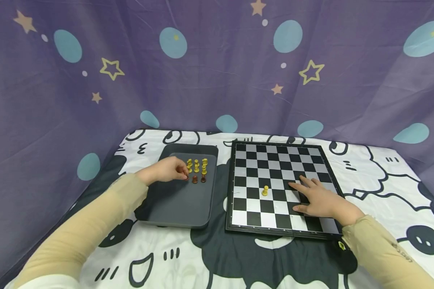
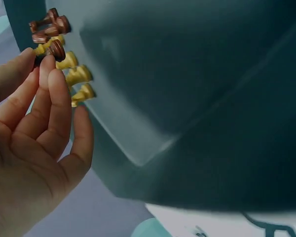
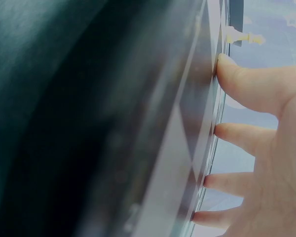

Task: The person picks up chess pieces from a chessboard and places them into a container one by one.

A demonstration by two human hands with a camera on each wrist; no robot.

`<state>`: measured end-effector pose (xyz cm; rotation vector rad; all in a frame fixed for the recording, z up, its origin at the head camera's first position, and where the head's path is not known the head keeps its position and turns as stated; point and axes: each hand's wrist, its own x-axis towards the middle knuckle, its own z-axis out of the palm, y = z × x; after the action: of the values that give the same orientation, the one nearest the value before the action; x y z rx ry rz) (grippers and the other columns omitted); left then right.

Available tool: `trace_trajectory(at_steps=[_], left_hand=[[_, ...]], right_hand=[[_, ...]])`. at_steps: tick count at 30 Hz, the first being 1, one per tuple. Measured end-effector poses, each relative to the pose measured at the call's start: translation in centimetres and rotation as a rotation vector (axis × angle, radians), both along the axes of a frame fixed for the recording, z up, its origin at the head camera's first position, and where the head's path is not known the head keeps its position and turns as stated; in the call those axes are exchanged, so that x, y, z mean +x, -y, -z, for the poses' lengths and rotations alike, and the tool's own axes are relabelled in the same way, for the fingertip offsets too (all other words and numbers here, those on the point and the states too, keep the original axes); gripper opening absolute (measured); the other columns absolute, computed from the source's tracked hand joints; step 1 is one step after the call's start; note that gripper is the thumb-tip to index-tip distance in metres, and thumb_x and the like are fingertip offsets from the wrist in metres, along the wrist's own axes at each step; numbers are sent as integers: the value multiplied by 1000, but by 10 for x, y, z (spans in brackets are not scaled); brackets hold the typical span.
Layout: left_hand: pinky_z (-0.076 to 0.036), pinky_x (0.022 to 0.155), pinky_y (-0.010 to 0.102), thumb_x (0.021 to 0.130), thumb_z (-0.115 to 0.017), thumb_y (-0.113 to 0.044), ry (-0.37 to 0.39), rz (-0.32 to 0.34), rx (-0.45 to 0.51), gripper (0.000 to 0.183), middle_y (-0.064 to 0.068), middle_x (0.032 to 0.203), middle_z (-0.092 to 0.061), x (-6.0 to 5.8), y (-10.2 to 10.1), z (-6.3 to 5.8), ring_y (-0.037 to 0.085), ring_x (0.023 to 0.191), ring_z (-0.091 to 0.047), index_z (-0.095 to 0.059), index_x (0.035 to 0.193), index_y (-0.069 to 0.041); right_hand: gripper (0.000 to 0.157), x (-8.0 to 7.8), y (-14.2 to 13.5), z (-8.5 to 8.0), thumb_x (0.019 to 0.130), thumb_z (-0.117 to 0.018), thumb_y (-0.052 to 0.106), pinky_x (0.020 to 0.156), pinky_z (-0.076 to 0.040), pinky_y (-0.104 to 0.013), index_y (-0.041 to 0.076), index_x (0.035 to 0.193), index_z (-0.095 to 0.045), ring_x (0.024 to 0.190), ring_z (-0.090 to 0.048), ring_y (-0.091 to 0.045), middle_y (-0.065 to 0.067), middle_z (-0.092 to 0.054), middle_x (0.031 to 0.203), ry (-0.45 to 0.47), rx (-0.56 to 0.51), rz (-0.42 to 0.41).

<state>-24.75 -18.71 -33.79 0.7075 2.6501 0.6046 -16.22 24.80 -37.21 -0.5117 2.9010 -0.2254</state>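
Over the dark grey tray (image 1: 166, 204), my left hand (image 1: 170, 168) pinches a brown chess piece (image 2: 54, 51) between thumb and fingertips. Its exact kind is hard to tell. Beside that hand, several yellow chess pieces (image 1: 197, 165) are grouped in the tray, with brown chess pieces (image 1: 195, 180) nearer to me. My right hand (image 1: 320, 200) touches the black-and-white chessboard (image 1: 253, 205) with spread fingertips and holds nothing. To the left of this hand, one yellow chess piece (image 1: 265, 190) stands upright on the board; it also shows past the thumb in the right wrist view.
The tray lies left of the chessboard, with a strip of the patterned cloth (image 1: 220, 257) between them. A purple curtain (image 1: 217, 88) with stars and blue ovals hangs behind the table and along its left side.
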Motion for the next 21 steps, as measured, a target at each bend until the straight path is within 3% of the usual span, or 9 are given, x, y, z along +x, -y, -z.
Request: trace_trajectory(at_steps=[8,21], left_hand=[[-50,68,29,87,-67,-8,27,-9,-37,12,8,85,-70,-9,-3,8,14,74,-62,-71,95,0],[-46,64,25,85,-69,-7,26,0,-65,7,6,79,-68,-10,-6,14,11,69,-56,-70,88,-1]], right_hand=[[73,-1,0,0,80,-70,48,87,-34,-73,13,140,-46,128,-25,-62,-33,-29,146,11,6,10],[73,-1,-1,1,80,-70,48,87,-34,-74,13,140,-46,128,-25,-62,-32,-30,146,13,7,9]])
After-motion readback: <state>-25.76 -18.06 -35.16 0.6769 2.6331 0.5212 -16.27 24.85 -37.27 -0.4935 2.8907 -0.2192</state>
